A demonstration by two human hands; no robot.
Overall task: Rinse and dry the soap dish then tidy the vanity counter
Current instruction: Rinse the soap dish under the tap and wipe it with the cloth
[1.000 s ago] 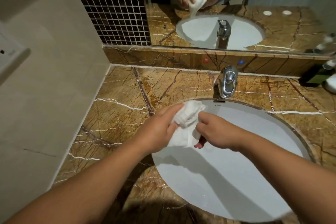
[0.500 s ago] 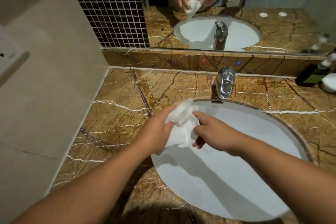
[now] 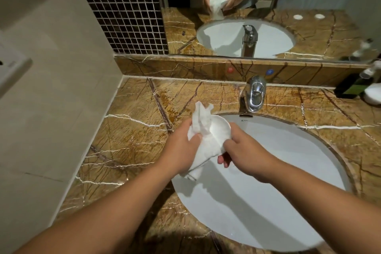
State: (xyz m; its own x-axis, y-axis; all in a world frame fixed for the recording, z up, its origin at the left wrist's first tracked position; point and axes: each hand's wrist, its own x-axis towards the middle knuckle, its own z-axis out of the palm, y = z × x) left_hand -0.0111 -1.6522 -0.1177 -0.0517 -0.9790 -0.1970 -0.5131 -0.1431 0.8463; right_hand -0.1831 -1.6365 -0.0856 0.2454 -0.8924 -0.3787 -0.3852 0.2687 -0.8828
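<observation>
Over the left rim of the white basin I hold a white soap dish wrapped partly in a white cloth. My left hand grips the cloth, with the thumb pressing it against the dish. My right hand holds the dish's near right edge, fingers curled under it. The dish's smooth rim shows above the cloth; its underside is hidden. A loose end of cloth sticks up and another hangs below my left hand.
The chrome tap stands behind the basin on the brown marble counter. A dark green bottle and a white object sit at the far right. The mirror is behind; a tiled wall closes the left.
The cloth has shifted around the dish, so the dish's rim now shows. A cloth end has flipped upward. Both hands stay over the basin's left rim.
</observation>
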